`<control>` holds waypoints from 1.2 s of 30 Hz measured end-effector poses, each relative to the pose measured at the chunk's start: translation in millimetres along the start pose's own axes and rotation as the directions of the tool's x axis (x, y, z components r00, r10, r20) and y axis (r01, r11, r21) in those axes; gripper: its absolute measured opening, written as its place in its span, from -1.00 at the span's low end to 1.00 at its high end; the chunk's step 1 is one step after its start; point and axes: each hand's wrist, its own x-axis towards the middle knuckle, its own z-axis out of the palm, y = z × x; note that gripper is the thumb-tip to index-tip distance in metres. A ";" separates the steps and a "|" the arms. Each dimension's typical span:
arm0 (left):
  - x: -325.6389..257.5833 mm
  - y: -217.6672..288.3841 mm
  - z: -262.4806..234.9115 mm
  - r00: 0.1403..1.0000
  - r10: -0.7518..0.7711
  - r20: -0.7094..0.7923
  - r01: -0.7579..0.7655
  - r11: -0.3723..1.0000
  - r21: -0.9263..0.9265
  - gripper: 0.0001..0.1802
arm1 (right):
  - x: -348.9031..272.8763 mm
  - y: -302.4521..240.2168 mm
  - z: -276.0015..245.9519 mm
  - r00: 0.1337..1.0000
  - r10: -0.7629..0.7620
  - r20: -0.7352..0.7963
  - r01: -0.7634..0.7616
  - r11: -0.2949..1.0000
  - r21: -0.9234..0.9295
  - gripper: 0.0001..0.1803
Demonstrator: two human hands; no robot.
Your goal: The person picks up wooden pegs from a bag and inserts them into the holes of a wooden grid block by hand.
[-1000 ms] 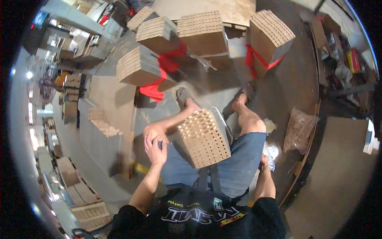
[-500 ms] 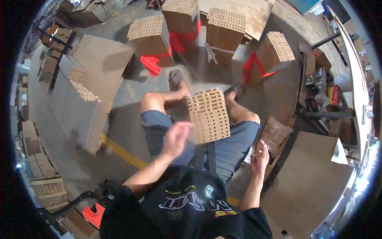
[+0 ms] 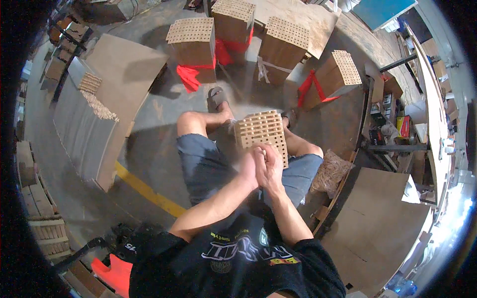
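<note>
A block of stacked, drilled wooden pieces stands between my knees. Its top is full of rows of holes, and pale wooden dowels stick out of the far rows. Over its near edge my hands meet. My left hand, partly blurred, is closed with its fingertips against the other hand; what it pinches is hidden. My right hand is curled closed around a few small dowels, mostly covered by the fingers.
Several similar drilled blocks stand ahead, some tied with red cloth. Large boards lean at left. A clear bag of dowels lies right of my knee, near a flat brown board. A loaded shelf stands at right.
My right hand has come in from beside the bag of dowels to the block. My left hand has moved right to meet it.
</note>
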 end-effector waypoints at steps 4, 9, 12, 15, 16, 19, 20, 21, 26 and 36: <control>15.9 7.5 -18.5 0.987 -0.032 0.157 0.046 0.995 -0.086 -0.74 | 8.1 -16.4 3.5 0.996 -0.084 -0.036 0.083 0.996 -0.034 -0.73; 8.0 6.1 6.7 0.984 0.041 0.174 -0.039 0.999 -0.016 -0.78 | 4.6 5.9 4.7 0.988 -0.105 -0.113 0.104 0.994 -0.014 -0.76; 12.0 5.7 9.4 0.998 -0.064 -0.016 0.060 0.983 -0.173 -0.83 | 2.3 21.0 2.2 0.974 -0.070 -0.215 0.078 0.996 0.031 -0.78; 23.1 6.0 -9.3 0.975 -0.170 0.141 0.199 0.954 -0.226 -0.74 | 7.1 24.5 -10.1 0.943 0.325 -0.070 -0.255 0.842 0.475 -0.73; 19.2 7.9 -6.2 0.975 -0.173 0.140 0.201 0.953 -0.227 -0.74 | 12.2 20.7 -16.6 0.922 0.385 -0.034 -0.313 0.795 0.520 -0.71; 8.5 10.9 -3.2 0.981 -0.145 -0.126 0.137 0.988 -0.071 -0.69 | 15.0 55.3 -28.4 0.936 0.342 0.084 -0.342 0.829 0.442 -0.64; 9.3 9.8 -6.9 0.981 -0.147 -0.125 0.139 0.988 -0.071 -0.69 | 13.1 65.1 -32.9 0.936 0.342 0.083 -0.342 0.830 0.441 -0.64; 9.2 10.0 -11.7 0.987 -0.121 -0.108 0.122 0.993 0.001 -0.68 | 11.0 72.6 -36.9 0.935 0.332 0.122 -0.352 0.847 0.398 -0.64; -5.4 22.1 -25.2 0.994 -0.113 -0.004 0.112 0.988 0.101 -0.61 | 10.6 69.6 -39.6 0.941 0.292 0.172 -0.328 0.911 0.250 -0.64; -19.2 33.6 -27.8 0.989 -0.143 -0.036 0.148 0.965 0.218 -0.46 | 45.5 31.1 -10.5 0.988 0.108 0.112 -0.111 0.994 0.019 -0.87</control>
